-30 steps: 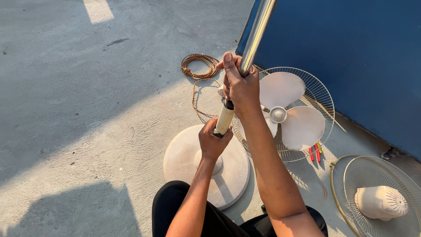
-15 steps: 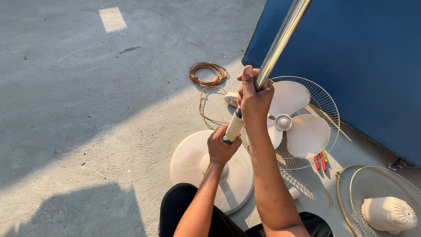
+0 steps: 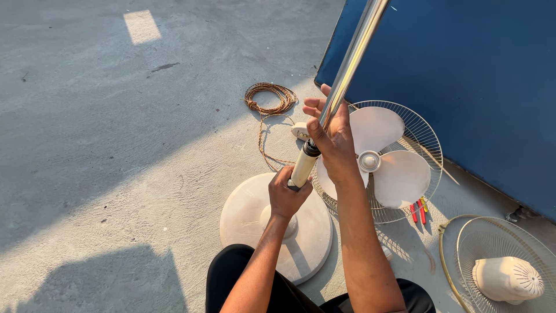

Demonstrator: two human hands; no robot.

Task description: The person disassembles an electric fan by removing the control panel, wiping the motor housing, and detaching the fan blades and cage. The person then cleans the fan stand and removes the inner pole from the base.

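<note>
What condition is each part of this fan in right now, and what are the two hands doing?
Left hand: fingers wrapped round the cream lower tube.
Right hand: gripping the shiny metal pole, tilted.
Round base: flat on the concrete, beneath the tube.
Fan blades: lying in a wire guard.
Second guard: apart, on the floor.
Motor housing: detached.
Cord: coiled.

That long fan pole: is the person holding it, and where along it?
Yes, with both hands. The left hand grips the cream lower tube of the fan pole, and the right hand wraps its fingers around the shiny metal upper tube, just above the black collar.
</note>
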